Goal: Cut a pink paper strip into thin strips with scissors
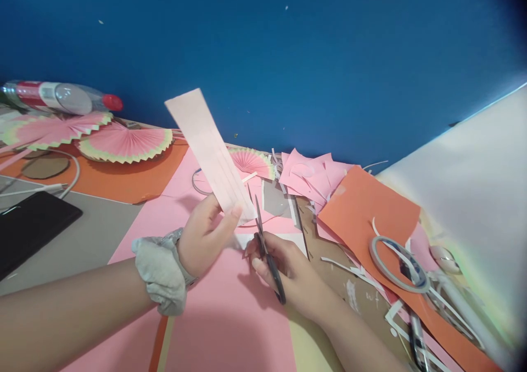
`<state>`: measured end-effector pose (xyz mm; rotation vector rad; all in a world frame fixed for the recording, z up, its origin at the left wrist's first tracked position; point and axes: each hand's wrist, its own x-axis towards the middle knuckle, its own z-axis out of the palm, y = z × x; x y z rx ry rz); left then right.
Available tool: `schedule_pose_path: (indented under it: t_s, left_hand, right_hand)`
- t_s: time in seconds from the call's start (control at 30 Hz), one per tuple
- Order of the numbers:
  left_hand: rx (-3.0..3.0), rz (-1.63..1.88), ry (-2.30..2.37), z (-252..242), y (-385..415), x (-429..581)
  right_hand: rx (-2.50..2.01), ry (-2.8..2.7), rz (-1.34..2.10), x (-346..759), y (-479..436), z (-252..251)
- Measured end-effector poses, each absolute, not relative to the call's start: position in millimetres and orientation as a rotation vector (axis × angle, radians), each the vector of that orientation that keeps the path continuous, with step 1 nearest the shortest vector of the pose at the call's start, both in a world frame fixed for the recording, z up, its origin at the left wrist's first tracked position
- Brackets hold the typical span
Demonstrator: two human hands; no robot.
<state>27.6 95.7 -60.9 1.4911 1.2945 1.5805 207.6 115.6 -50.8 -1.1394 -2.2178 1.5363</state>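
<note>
My left hand (pixel 208 232) pinches the lower end of a long pale pink paper strip (pixel 208 147), thumb in front and fingers behind. Faint lines run lengthwise along the lower half of the strip, which leans up to the left. A pair of black-handled scissors (pixel 269 259) is in my right hand (pixel 290 270), with fingers around the handles. Slightly parted, the blades point upward beside the strip's lower right edge; whether they touch it I cannot tell. Below both hands lies large pink paper (pixel 230 317).
Pleated pink paper fans (pixel 125 141) and a plastic bottle (pixel 66 97) lie at the back left, a black phone (pixel 35 229) at the left. To the right are pink scraps (pixel 308 172), orange paper (pixel 366 202), a tape roll (pixel 399 265) and a utility knife (pixel 418 336). A blue wall (pixel 263 59) rises behind.
</note>
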Motion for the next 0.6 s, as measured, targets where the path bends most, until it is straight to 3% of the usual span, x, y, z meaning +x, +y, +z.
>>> schedule_pose_path:
  t_s: [0.4,0.6]
  left_hand:
    - [1.549,1.534,1.344,-58.1,92.2,27.9]
    - [1.529,1.257,1.167,-56.5,91.0,26.9]
  right_hand:
    - [-1.111,-2.316,1.578,206.3,117.7,-44.3]
    - [-0.992,-2.267,1.651,209.7,121.8,-48.5]
